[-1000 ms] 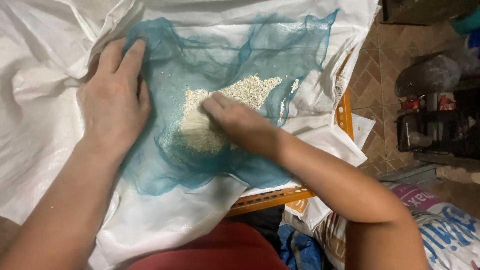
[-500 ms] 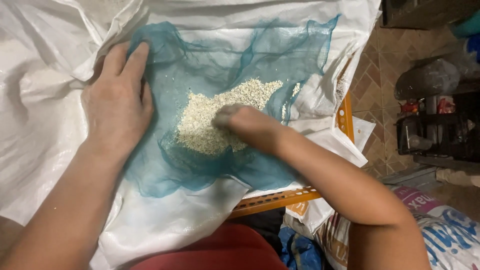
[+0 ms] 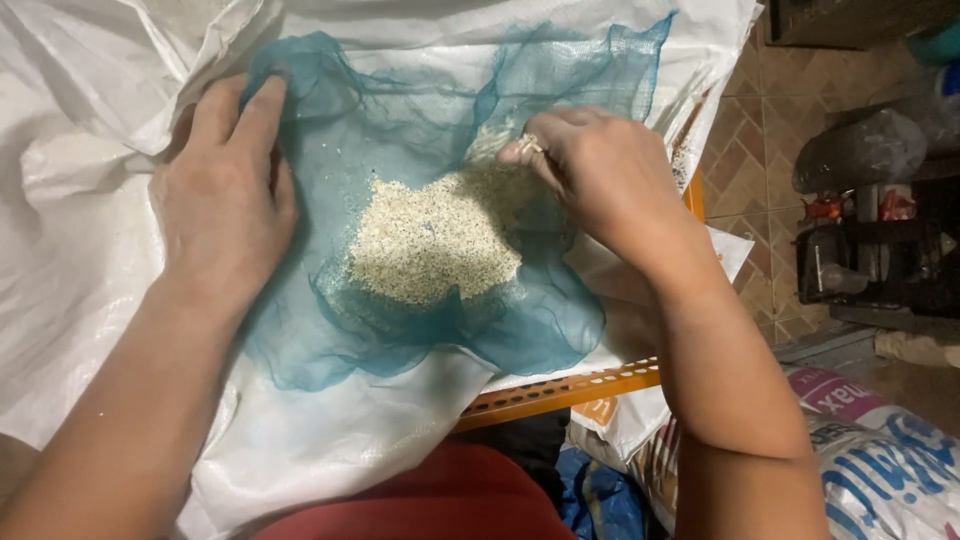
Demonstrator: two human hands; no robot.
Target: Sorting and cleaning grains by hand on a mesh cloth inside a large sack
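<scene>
Blue net cloth (image 3: 400, 130) lies under our flat, open left hand (image 3: 222, 200); our right hand (image 3: 600, 170) pinches grains (image 3: 435, 240).

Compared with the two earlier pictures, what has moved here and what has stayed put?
The right hand has lifted off the pale grain pile and drawn back toward the far edge of the teal mesh cloth, fingertips now pinched together. The left hand stays flat, pressing the cloth's left edge on the white sack.

A sheer teal mesh cloth (image 3: 560, 120) is seen on glossy woven plastic sacking (image 3: 90, 230); the grain heap (image 3: 435, 240) looks matt, gritty.
</scene>
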